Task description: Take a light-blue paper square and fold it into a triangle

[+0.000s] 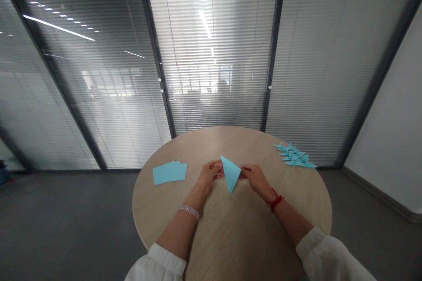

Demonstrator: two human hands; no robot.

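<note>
A folded sheet of light-blue origami paper (pixel 231 174) is held between my hands, over the middle of the round table. It has a kite-like shape with a narrow point toward me. My left hand (pixel 211 173) pinches its left edge, with the fingertips partly behind the paper. On the other side, my right hand (pixel 253 175) grips the right corner between thumb and fingers. To the left lies a small stack of flat blue paper sheets (pixel 170 172). Several folded blue paper cranes (pixel 296 156) sit in rows at the table's far right.
The round wooden table (pixel 231 246) has a curved edge on all sides. Behind it stand glass partitions with closed blinds (pixel 217 109) and dark frames. A white wall (pixel 389 140) rises at the right, and grey floor (pixel 72 219) surrounds the table.
</note>
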